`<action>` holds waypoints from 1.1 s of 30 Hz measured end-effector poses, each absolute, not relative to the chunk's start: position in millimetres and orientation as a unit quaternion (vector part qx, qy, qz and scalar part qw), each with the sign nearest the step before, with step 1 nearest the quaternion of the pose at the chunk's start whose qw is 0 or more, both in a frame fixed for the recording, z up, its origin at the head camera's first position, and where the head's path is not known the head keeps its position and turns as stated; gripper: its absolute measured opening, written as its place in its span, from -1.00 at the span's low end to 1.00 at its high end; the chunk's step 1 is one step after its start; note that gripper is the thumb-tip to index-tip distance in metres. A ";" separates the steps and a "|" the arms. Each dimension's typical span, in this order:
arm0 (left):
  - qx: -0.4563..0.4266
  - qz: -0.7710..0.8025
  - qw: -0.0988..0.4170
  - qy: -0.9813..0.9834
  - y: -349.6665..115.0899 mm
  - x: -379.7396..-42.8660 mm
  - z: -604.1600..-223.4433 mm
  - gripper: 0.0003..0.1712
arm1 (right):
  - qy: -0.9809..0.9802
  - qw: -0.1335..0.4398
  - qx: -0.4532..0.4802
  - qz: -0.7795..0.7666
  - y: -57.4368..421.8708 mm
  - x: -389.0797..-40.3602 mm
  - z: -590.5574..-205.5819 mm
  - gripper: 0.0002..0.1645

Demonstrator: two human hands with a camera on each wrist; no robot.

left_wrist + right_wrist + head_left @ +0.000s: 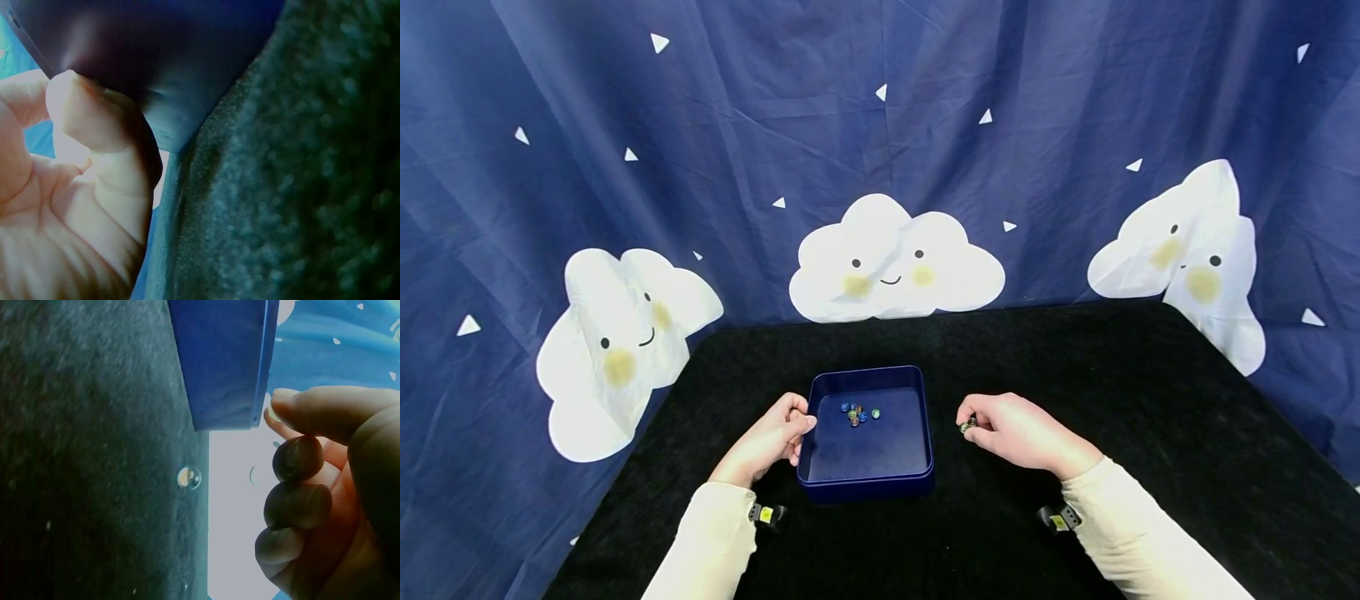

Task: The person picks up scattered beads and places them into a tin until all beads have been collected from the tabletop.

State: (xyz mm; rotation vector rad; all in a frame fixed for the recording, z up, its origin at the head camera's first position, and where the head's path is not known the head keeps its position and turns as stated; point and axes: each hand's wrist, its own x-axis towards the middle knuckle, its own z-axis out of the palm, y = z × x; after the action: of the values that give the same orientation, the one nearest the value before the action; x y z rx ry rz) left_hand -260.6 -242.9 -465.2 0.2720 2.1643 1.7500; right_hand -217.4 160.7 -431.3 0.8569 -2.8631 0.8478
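Note:
A shallow dark blue box stands on black cloth, with several glass marbles clustered toward its back left. My left hand grips the box's left side, thumb at the rim; the left wrist view shows the thumb against the outer wall. To the right of the box, my right hand pinches a small marble between thumb and index finger, the other fingers curled in. Another clear marble lies on the cloth near that hand, beyond the box's corner in the right wrist view.
Black cloth covers the table around the box. Behind it hangs a dark blue curtain with white smiling clouds and small triangles, reaching down to the table's back and sides.

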 end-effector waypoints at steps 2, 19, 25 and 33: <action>0.093 0.616 0.171 0.763 -242.8 -260.8 -465.2 -0.64 | -0.920 0.023 0.282 0.271 157.3 -215.7 -428.8 -0.83; 0.097 0.616 0.172 0.762 -243.5 -261.2 -465.0 -0.63 | -0.910 0.059 0.328 0.246 124.5 -197.3 -423.0 -0.81; 0.097 0.613 0.170 0.765 -242.3 -260.7 -464.4 -0.63 | -0.913 0.049 0.324 0.242 119.2 -194.8 -425.0 -0.82; 0.092 0.614 0.168 0.766 -241.2 -261.5 -465.2 -0.64 | -0.915 0.050 0.314 0.248 113.6 -192.6 -425.8 -0.84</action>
State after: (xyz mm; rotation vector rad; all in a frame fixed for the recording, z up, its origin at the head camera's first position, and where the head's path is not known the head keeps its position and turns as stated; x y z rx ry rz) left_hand -261.5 -241.2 -465.2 0.2612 2.1778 1.7464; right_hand -192.6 113.6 -425.8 0.9577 -2.7863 0.7548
